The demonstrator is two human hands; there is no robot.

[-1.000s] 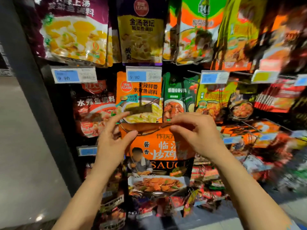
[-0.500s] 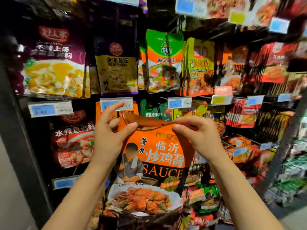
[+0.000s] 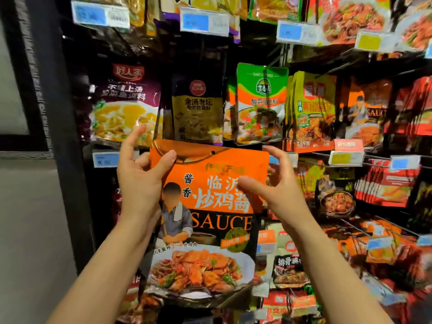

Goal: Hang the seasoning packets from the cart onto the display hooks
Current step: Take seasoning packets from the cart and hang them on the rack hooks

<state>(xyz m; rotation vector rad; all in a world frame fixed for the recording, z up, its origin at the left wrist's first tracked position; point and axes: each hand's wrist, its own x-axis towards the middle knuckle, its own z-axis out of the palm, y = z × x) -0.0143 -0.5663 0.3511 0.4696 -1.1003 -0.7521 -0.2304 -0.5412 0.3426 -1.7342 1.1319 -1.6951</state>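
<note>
I hold an orange seasoning packet (image 3: pixel 210 206) marked SAUCE upright in front of the hook display. My left hand (image 3: pixel 140 181) pinches its top left corner, thumb on the front and fingers behind. My right hand (image 3: pixel 271 190) grips its right edge, thumb pressed on the front, the other fingers curled behind the top right corner. A small hang hole shows near the packet's top edge. Matching orange packets (image 3: pixel 367 115) hang at the right of the middle row.
Rows of hanging seasoning packets fill the rack: purple (image 3: pixel 124 106), dark yellow (image 3: pixel 197 111), green-orange (image 3: pixel 260 104), yellow (image 3: pixel 311 111). Price tags (image 3: pixel 203 23) sit on the hook ends. A black rack post (image 3: pixel 53 113) bounds the left, with a grey wall beyond.
The view tilted upward, so the rack slid down in frame. The packet rose with both hands and now shows its flat top; my right hand shifted from the top edge to the right side.
</note>
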